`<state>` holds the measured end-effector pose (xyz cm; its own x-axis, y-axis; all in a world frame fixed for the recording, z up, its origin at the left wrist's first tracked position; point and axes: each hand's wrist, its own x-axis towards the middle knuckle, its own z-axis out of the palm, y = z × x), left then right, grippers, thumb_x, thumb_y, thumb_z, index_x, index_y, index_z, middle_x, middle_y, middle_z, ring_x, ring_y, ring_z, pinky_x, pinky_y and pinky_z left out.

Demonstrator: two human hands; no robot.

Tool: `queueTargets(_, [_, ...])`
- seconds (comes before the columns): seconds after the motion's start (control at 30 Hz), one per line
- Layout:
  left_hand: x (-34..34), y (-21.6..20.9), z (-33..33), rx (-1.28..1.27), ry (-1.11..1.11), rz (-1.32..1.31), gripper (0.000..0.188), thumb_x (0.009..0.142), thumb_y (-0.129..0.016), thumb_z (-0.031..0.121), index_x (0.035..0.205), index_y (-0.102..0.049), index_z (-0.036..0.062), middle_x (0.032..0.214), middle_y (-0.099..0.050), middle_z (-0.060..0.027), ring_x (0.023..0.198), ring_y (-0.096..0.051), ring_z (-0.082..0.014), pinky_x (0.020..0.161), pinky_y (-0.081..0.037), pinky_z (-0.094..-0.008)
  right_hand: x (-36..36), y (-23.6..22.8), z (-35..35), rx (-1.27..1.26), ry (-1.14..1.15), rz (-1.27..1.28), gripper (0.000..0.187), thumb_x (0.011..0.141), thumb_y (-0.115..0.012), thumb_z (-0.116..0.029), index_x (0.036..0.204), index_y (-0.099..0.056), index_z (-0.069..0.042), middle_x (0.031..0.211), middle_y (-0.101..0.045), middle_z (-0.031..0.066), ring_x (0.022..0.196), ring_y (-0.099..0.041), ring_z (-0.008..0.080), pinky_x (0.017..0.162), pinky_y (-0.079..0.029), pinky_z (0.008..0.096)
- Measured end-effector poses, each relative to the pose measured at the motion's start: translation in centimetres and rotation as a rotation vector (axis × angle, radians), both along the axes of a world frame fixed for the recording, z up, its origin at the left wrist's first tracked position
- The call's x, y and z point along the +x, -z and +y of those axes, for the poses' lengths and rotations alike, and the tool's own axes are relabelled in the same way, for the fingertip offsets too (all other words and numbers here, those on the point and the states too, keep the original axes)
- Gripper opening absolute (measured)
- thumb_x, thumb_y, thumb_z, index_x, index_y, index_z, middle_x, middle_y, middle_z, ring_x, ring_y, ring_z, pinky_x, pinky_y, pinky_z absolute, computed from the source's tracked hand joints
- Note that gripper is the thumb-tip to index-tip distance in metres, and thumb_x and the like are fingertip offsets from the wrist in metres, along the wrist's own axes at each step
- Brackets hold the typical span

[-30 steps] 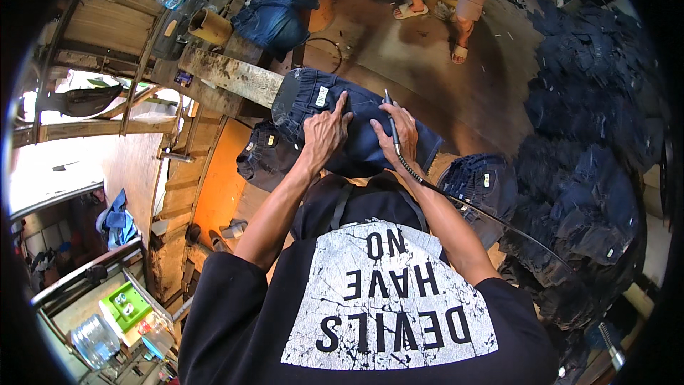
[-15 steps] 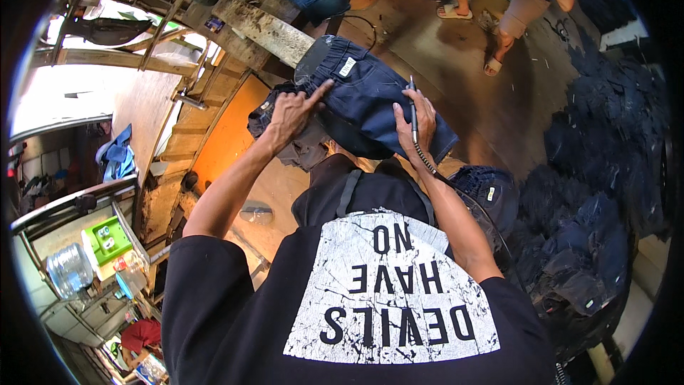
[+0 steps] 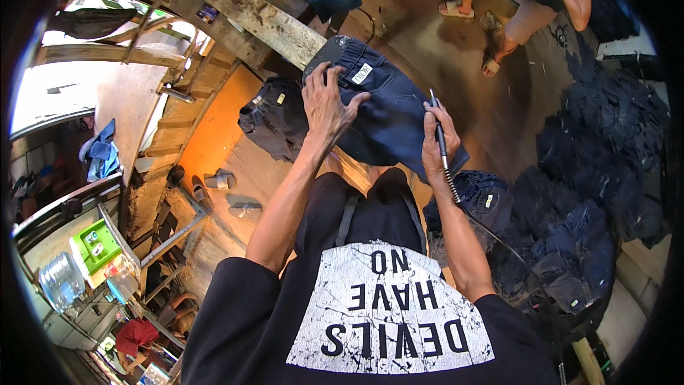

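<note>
Well, nearest me the right hand (image 3: 436, 141) has its fingers wrapped around a pen-like tool (image 3: 440, 135) on a coiled cord, while the left hand (image 3: 329, 105) spreads its fingers at the waistband of a dark blue garment (image 3: 395, 103). That lies by a wooden plank's (image 3: 267, 18) near end; farther off, a co-worker (image 3: 531, 25) bends both knees.

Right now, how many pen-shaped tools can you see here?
1: a dark pen-shaped tool with a cord, held in your right hand by the navy garment. Others could be hidden among the heaped dark clothes.
</note>
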<state>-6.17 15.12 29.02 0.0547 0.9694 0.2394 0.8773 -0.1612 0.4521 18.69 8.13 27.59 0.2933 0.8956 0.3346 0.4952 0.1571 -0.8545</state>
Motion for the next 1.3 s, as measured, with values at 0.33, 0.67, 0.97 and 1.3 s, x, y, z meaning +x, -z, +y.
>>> queueTargets(0.33, [-2.3, 2.4, 4.4, 0.012, 0.055, -0.073, 0.084, 0.071, -0.099, 0.037, 0.139, -0.061, 0.0061, 0.133, -0.066, -0.0173, 0.125, -0.059, -0.0393, 0.106, -0.048, -0.0511, -4.7, 2.4, 2.9, -0.189, -0.143, 0.391, 0.038, 0.112, -0.062, -0.022, 0.141, -0.058, 0.003, 0.122, -0.078, 0.0229, 0.114, -0.077, 0.0271, 0.110, -0.054, 0.0393])
queueTargets(0.67, [0.9, -1.5, 2.4, -0.381, 0.385, -0.066, 0.066, 0.084, -0.087, 0.006, 0.140, -0.052, 0.0067, 0.105, -0.069, -0.0129, 0.118, -0.065, -0.0342, 0.100, -0.053, -0.0462, -4.0, 2.2, 2.1, -0.183, -0.054, 0.306, 0.030, 0.106, -0.065, -0.010, 0.130, -0.065, 0.008, 0.122, -0.078, 0.0263, 0.116, -0.076, 0.0292, 0.108, -0.056, 0.0392])
queueTargets(0.97, [-1.3, 0.5, 4.1, -0.737, 0.368, -0.615, 0.079, 0.088, -0.088, 0.001, 0.152, -0.044, 0.0093, 0.107, -0.075, -0.0069, 0.085, -0.073, -0.0143, 0.068, -0.058, -0.0275, -4.3, 2.6, 2.3, 0.034, -0.333, 0.173, 0.026, 0.095, -0.070, -0.004, 0.118, -0.070, 0.008, 0.113, -0.079, 0.0285, 0.106, -0.080, 0.0338, 0.096, -0.064, 0.0410])
queueTargets(1.3, [-1.6, 0.9, 3.6, -0.839, 0.170, -0.806, 0.072, 0.085, -0.092, 0.005, 0.143, -0.050, 0.0072, 0.097, -0.076, -0.0067, 0.079, -0.066, -0.0117, 0.070, -0.052, -0.0264, -4.5, 4.0, 2.9, 0.140, -0.366, 0.116, 0.027, 0.078, -0.073, 0.000, 0.104, -0.077, 0.006, 0.102, -0.082, 0.0241, 0.097, -0.084, 0.0326, 0.088, -0.068, 0.0389])
